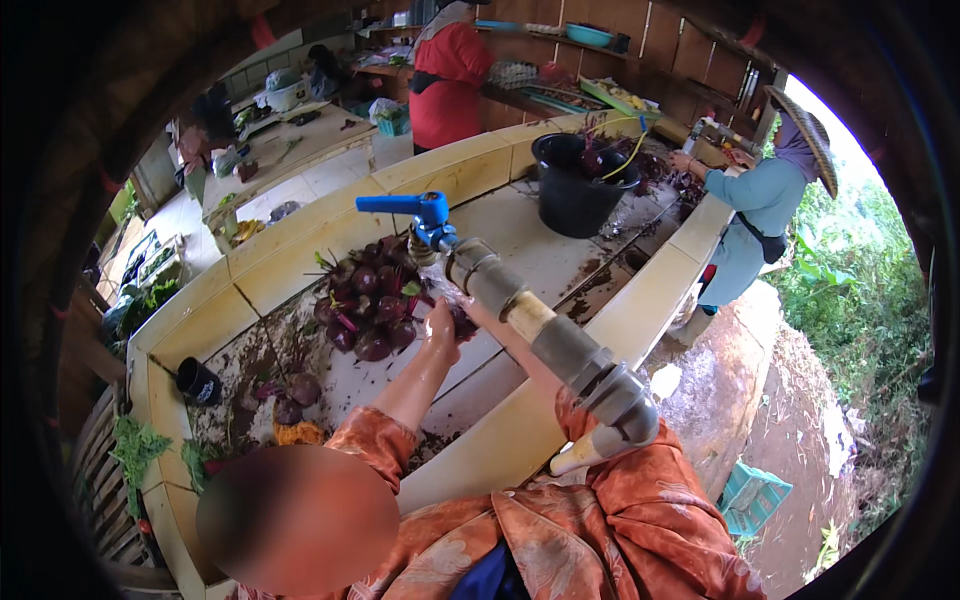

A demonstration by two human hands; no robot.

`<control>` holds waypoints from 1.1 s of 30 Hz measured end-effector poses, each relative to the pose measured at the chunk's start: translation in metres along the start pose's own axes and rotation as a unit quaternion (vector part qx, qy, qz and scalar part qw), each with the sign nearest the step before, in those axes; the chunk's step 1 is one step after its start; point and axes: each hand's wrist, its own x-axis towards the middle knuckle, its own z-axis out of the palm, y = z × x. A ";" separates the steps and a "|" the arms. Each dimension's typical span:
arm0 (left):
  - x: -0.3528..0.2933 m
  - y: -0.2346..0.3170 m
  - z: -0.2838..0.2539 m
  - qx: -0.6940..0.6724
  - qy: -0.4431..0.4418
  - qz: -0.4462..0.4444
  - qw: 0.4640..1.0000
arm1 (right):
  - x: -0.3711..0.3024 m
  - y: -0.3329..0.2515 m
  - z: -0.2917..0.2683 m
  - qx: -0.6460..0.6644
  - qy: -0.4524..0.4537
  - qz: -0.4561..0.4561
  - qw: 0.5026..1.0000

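Observation:
Below a tap with a blue lever (pixel 428 215), my left hand (pixel 440 325) is wet and closed around a dark purple beet (pixel 464 323). Close against it, my right hand (pixel 462 297) is on the same beet under the running water; the tap and its grey pipe (pixel 535 315) partly hide its fingers. Left of my hands lies a pile of beets (pixel 370 300) with reddish stems, on the white tiled floor of a yellow-edged basin (pixel 300 268).
A black bucket (pixel 580 200) with beets and a yellow hose stands farther back in the basin. A black cup (pixel 198 382) and loose beets (pixel 300 392) lie at left. One person (pixel 765 200) works at the right rim; another person (pixel 447 80) in red stands behind.

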 end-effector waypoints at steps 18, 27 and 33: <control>0.001 0.009 0.013 -0.171 -0.018 -0.048 0.984 | -0.010 -0.015 -0.015 0.183 0.098 0.113 0.972; 0.004 -0.016 0.013 -0.229 -0.004 0.063 0.971 | -0.027 -0.038 0.002 0.055 -0.006 0.042 0.998; 0.014 -0.030 0.011 -0.258 -0.015 0.095 0.961 | -0.023 -0.009 0.022 -0.273 0.084 -0.264 0.921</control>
